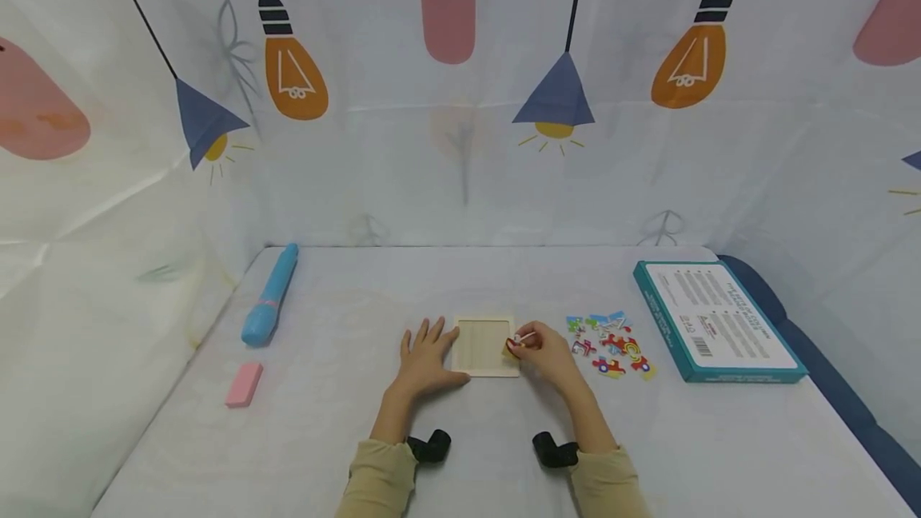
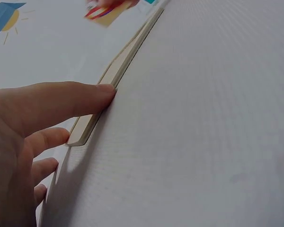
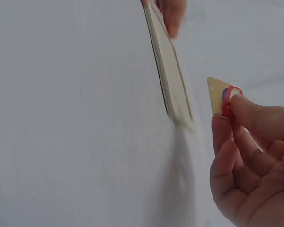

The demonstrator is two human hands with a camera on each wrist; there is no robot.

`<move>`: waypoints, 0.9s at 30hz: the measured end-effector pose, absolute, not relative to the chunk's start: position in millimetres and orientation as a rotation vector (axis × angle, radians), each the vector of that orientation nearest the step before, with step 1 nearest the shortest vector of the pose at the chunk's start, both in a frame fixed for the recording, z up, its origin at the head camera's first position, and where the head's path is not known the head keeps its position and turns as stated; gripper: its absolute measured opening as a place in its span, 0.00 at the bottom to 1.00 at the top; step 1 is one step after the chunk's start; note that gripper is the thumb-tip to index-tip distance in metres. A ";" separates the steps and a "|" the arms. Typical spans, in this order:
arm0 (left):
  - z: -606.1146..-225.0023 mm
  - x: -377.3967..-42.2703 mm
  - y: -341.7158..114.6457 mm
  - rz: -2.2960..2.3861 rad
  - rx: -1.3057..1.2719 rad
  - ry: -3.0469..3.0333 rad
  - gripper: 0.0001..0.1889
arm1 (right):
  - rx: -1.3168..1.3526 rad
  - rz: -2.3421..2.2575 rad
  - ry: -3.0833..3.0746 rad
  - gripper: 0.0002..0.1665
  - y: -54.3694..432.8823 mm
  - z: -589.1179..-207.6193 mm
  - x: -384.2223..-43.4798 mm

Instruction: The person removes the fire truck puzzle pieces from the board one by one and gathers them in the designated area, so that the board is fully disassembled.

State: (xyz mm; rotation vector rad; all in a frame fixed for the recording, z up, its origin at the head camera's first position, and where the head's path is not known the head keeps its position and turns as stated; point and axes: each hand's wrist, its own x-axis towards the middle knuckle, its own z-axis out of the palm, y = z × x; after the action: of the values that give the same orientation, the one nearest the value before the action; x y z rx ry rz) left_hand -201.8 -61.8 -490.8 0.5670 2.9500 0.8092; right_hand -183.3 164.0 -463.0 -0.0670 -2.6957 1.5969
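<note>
A shallow wooden puzzle tray (image 1: 486,347) lies on the white tabletop with its bare inside facing up. My left hand (image 1: 426,360) is spread at its left side; in the left wrist view the thumb (image 2: 97,97) and a fingertip touch the tray's edge. Over the tray's right edge, my right hand (image 1: 545,354) pinches a puzzle piece (image 3: 217,96) between thumb and fingers. That piece is yellowish with red, blue and white print, and it is held tilted, apart from the tray in the right wrist view. Several colourful puzzle pieces (image 1: 610,344) lie loose to the right of this hand.
A teal-edged box (image 1: 719,322) with a white printed face lies at the right. At the left are a blue microphone-shaped object (image 1: 271,294) and a pink block (image 1: 245,384). A white curtain (image 1: 460,166) with lamp prints hangs behind the table.
</note>
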 end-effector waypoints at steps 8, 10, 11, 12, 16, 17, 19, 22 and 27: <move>-490.6 -200.1 -62.4 0.848 0.605 2.959 0.43 | -0.232 1.472 -2.836 0.13 206.3 -461.2 -169.8; -492.1 -202.6 -62.0 0.814 0.581 2.953 0.43 | -0.255 1.405 -2.869 0.13 214.0 -460.8 -166.1; -492.4 -203.1 -62.0 0.797 0.578 2.953 0.43 | -0.270 1.356 -2.883 0.13 217.7 -460.6 -164.3; -492.4 -203.6 -62.0 0.779 0.570 2.952 0.43 | -0.280 1.304 -2.896 0.12 221.3 -460.4 -162.8; -492.1 -203.8 -62.9 0.753 0.563 2.955 0.44 | -0.368 1.152 -2.939 0.14 231.4 -458.1 -157.9; -492.1 -203.8 -63.1 0.759 0.564 2.956 0.44 | -0.385 1.128 -2.941 0.14 232.9 -457.3 -157.4; -492.4 -203.8 -63.7 0.802 0.572 2.951 0.43 | -0.420 1.095 -2.945 0.15 234.6 -456.7 -156.9; -492.4 -202.5 -65.3 0.867 0.608 2.948 0.43 | -0.427 1.035 -2.931 0.13 235.3 -457.0 -157.3; -493.8 -201.7 -65.8 0.879 0.623 2.938 0.44 | -0.448 0.954 -2.931 0.11 234.4 -459.2 -157.4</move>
State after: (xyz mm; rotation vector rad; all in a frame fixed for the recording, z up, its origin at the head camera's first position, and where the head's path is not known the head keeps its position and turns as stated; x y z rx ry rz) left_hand -201.7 -65.8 -493.8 0.6227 2.9384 0.8790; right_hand -157.4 234.4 -459.2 -0.4478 -2.9306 0.9541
